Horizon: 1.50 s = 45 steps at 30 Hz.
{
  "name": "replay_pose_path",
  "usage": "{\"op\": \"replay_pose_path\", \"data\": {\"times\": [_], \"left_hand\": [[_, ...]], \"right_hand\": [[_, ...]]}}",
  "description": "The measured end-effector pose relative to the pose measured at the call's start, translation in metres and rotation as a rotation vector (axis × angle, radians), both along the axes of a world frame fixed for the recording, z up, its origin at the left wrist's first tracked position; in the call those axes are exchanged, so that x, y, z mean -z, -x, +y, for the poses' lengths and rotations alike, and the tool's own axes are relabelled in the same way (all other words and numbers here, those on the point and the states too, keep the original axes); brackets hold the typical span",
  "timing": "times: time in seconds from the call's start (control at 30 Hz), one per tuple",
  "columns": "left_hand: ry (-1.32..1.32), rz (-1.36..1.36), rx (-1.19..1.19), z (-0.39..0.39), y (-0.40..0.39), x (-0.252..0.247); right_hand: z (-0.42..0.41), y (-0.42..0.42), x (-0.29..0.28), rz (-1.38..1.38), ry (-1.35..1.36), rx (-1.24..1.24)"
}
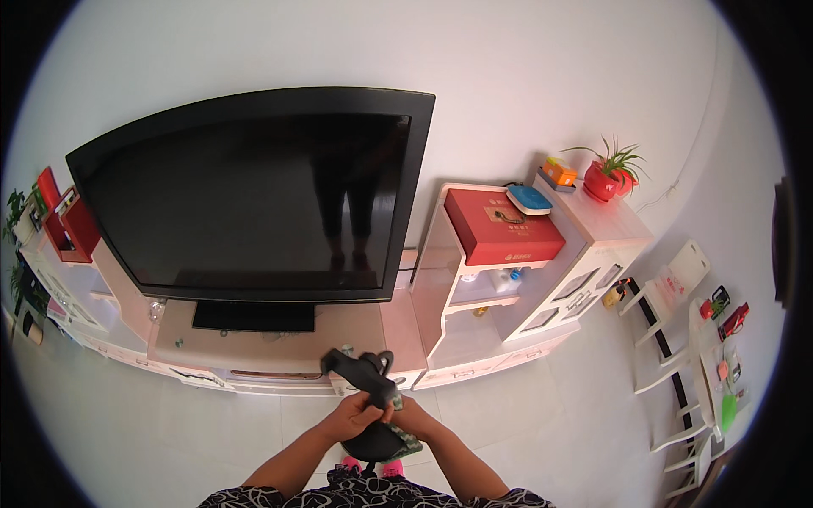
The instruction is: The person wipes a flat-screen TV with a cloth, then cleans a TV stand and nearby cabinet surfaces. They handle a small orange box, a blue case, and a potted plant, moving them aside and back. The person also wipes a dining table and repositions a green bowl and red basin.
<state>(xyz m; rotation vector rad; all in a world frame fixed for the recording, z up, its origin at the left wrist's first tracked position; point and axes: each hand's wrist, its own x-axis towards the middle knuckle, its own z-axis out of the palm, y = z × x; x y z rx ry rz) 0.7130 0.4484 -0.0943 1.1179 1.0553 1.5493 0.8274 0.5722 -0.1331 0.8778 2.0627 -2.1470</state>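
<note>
My left hand (353, 416) grips a black item with straps (362, 374), its fingers closed around the band just in front of my body. The item's upper end sticks up and forward, and a thin loop curls beside it. Below my hands hangs a rounded black part (370, 443) edged with green camouflage cloth (406, 442). My right hand (409, 416) is closed on the camouflage side, its fingertips partly hidden behind the item. What exactly the item is, I cannot tell. Past it stands a white and pink TV cabinet (356, 346).
A large black television (254, 203) stands on the cabinet. To its right are a red box (483, 235), a blue-topped device (530, 200) and a red-potted plant (600, 181). White chairs (673, 286) and a cluttered table (702, 374) line the right side. Pink shoes (393, 468) show below.
</note>
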Motion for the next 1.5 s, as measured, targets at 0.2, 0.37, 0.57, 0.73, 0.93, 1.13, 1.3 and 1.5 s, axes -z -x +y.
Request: {"op": "replay_pose_path", "data": {"times": [0.2,0.37,0.57,0.73,0.93,1.13,1.3,1.5], "left_hand": [[0.202,0.355,0.227,0.025,0.014,-0.004],[0.292,0.454,-0.078,0.069,0.015,0.1],[0.345,0.503,-0.357,0.152,0.014,0.088],[0.096,0.655,-0.539,0.215,0.033,0.146],[0.203,0.749,-0.728,0.267,0.05,0.193],[0.523,0.939,-0.865,0.306,0.077,0.253],[0.489,0.806,-0.895,0.34,0.099,0.288],[0.285,0.643,-0.901,0.377,0.12,0.319]], "right_hand": [[0.02,-0.027,0.036,-0.043,-0.107,0.187],[0.053,-0.036,0.082,-0.256,-0.565,0.525],[0.094,-0.061,0.069,-0.165,-0.518,0.539],[0.113,-0.071,0.081,-0.137,-0.406,0.45],[0.136,-0.077,0.11,-0.183,-0.215,0.342],[0.155,-0.065,0.145,-0.2,-0.128,0.275],[0.158,-0.046,0.164,-0.078,0.013,0.287],[0.177,-0.009,0.179,-0.053,-0.056,0.198]]}}
